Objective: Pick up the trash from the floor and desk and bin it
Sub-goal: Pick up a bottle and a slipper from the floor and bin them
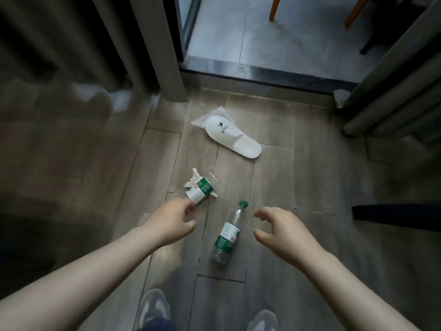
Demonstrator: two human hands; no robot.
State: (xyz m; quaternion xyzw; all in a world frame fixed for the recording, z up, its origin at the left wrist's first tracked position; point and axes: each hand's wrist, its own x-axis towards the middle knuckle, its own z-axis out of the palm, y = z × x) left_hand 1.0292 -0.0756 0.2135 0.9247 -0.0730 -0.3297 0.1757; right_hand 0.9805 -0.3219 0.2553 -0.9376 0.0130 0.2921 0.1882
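Observation:
Two clear plastic bottles with green-and-white labels lie on the wooden floor. The crushed bottle [201, 188] rests on a crumpled white tissue [192, 179]. My left hand [170, 223] reaches toward it, fingertips just short of its near end, fingers loosely curled and holding nothing. The other bottle [228, 234], with a green cap, lies between my hands. To its right hovers my right hand [278, 229], fingers spread and bent, holding nothing. A white slipper [232, 139] lies farther ahead on a white wrapper [202, 118].
Grey curtains [152, 44] hang at left and at the right [393, 91]. A dark door track [262, 72] leads to a tiled balcony with orange chair legs [274, 8]. A dark object [393, 215] juts in from the right. My grey shoes [155, 306] stand below.

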